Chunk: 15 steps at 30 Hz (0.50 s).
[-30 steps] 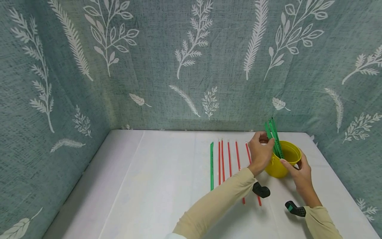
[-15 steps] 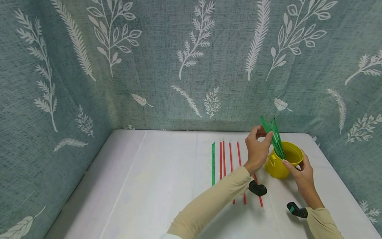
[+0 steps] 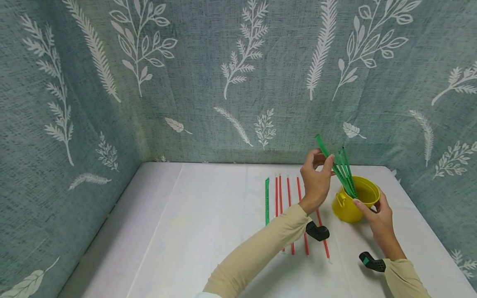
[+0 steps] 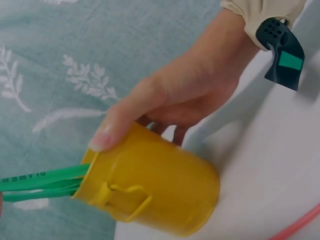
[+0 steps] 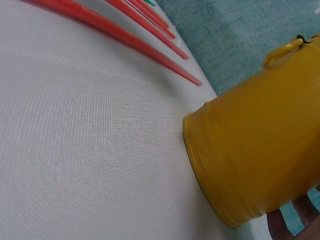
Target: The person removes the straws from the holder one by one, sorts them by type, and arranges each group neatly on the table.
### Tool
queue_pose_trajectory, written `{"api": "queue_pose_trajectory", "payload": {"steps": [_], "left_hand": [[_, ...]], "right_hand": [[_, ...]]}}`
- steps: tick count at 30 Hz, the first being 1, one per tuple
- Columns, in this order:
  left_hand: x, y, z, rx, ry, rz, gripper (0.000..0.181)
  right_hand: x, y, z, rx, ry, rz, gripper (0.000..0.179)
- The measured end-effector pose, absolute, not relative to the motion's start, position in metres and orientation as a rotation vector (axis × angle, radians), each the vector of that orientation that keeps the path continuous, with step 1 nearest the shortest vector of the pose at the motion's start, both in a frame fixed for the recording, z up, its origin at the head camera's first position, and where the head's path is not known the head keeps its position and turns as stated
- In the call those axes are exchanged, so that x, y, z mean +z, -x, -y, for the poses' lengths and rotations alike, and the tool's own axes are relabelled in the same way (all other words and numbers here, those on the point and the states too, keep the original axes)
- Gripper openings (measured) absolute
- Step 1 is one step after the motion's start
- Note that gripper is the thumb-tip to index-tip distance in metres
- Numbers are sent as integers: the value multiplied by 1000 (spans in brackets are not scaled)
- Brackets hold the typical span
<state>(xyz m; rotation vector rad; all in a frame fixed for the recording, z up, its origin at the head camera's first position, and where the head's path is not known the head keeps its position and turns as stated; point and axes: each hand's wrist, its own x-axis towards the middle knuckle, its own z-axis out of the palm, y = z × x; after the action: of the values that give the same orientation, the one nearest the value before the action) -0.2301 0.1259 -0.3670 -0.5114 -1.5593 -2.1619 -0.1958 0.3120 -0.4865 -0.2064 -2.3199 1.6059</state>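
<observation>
My left hand [image 3: 314, 180] pinches a green-wrapped straw [image 3: 323, 145] between thumb and fingers. That straw leans to the left, and its lower end is inside a small yellow bucket [image 3: 344, 212]. Several more green-wrapped straws [image 3: 346, 165] stand in the bucket, leaning against its left rim. My right hand [image 3: 378, 219] grips the bucket from the right, with the thumb at the rim. In the left wrist view the thumb of the right hand [image 4: 165, 97] lies along the bucket's edge, near printed green wrappers [image 4: 50, 176]. The right wrist view shows the bucket's base [image 5: 215, 165] at the white cloth.
Left of the bucket, several red straws [image 3: 299, 190] in clear wrappers lie side by side, partly under the left forearm. One green-wrapped straw [image 3: 266, 198] lies at the left end of that row. A patterned curtain [image 3: 201, 82] rises behind the white table [image 3: 193, 231].
My left hand has shifted left and up, tilting the pinched straw away from the others. My right hand stays on the bucket.
</observation>
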Motion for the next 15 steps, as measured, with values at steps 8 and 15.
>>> {"api": "queue_pose_trajectory", "payload": {"steps": [8, 15], "left_hand": [[-362, 232, -114, -2210, 494, 1512, 20], [-360, 236, -105, -2228, 476, 1479, 24]], "right_hand": [[-488, 194, -312, 1596, 166, 2326, 72], [-487, 194, -312, 1565, 175, 2334, 71]]}}
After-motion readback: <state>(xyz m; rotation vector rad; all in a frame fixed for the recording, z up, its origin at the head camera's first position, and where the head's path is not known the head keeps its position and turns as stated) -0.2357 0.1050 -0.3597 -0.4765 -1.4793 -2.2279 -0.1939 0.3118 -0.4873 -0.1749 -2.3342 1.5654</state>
